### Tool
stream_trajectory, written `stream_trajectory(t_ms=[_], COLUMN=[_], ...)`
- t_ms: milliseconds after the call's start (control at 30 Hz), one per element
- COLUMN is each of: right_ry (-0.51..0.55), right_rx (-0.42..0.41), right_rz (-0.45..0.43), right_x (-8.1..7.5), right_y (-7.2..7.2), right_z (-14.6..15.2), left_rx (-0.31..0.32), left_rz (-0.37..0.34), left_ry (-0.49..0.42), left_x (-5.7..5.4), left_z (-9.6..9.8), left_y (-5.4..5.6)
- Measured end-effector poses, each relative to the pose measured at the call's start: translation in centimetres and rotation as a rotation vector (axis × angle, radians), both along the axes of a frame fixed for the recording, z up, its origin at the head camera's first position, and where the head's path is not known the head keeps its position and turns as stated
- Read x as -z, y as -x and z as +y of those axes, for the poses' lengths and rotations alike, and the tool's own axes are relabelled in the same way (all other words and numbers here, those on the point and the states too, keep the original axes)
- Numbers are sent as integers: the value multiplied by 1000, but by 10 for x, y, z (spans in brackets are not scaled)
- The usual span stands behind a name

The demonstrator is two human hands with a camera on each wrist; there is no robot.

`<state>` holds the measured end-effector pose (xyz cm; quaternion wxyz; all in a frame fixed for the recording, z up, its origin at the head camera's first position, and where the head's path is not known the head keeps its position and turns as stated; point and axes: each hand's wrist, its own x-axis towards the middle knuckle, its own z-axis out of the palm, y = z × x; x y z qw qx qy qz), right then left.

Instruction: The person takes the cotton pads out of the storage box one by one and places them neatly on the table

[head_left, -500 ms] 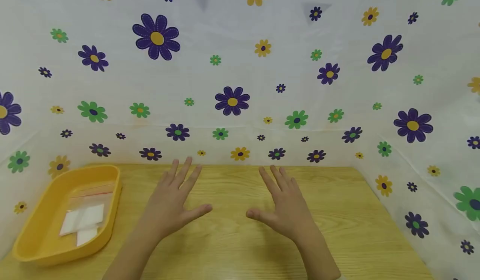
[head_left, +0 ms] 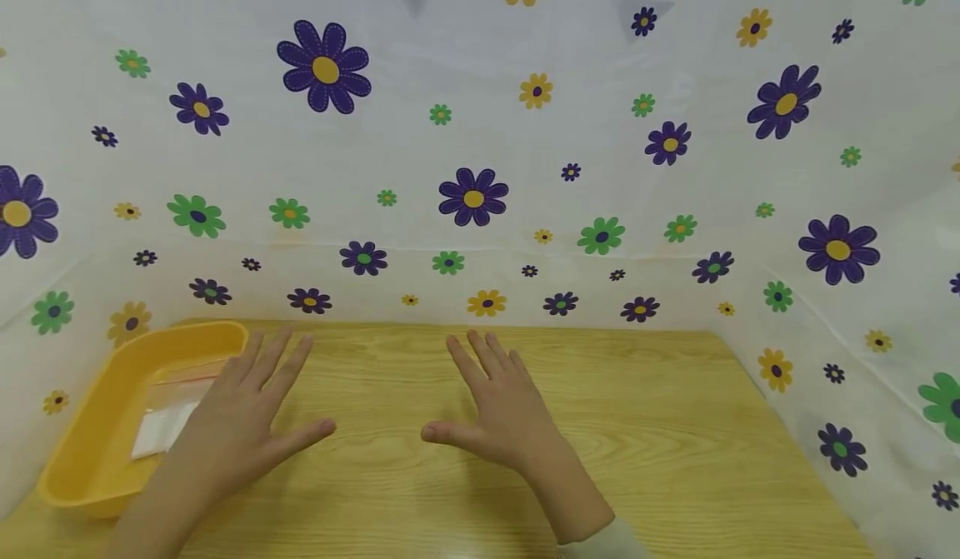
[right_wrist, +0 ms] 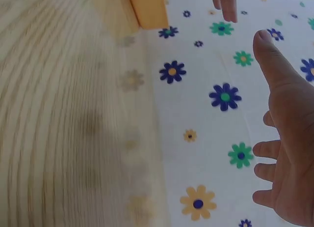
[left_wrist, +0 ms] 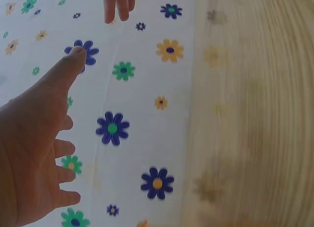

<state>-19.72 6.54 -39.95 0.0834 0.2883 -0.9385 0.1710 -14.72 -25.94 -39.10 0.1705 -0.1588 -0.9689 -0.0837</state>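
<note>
My left hand (head_left: pixel 240 426) is held over the table beside the yellow tray (head_left: pixel 82 480), with its fingers straight and spread and the thumb pointing inward. It covers part of the tray's right side in the head view. My right hand (head_left: pixel 502 417) is likewise spread, above the middle of the table, holding nothing. Inside the tray lies a clear zip bag (head_left: pixel 183 392) with white flat pieces (head_left: pixel 157 430), partly hidden by the left hand. In the left wrist view the left palm (left_wrist: pixel 29 143) is bare; the right palm (right_wrist: pixel 299 148) is too in the right wrist view.
A light wood-grain table (head_left: pixel 675 426) stretches under both hands. White cloth with printed flowers (head_left: pixel 473 197) hangs along the table's back and both sides.
Both hands have moved left, the left one now overlapping the tray's right side in the head view. The view has shifted slightly. Fingers stay spread.
</note>
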Motion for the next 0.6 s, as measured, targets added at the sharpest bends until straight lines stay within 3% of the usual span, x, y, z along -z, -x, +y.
stream_trajectory(t_ms=[300, 600], right_ry=[-95, -137], right_rx=[-94, -144], right_rz=[-17, 9], right_x=[0, 1], right_y=[-4, -6], right_z=[-46, -77], left_rx=[-102, -251], left_rz=[-48, -221], left_ry=[26, -5], left_x=[12, 27], left_z=[-58, -106], left_y=[-19, -30])
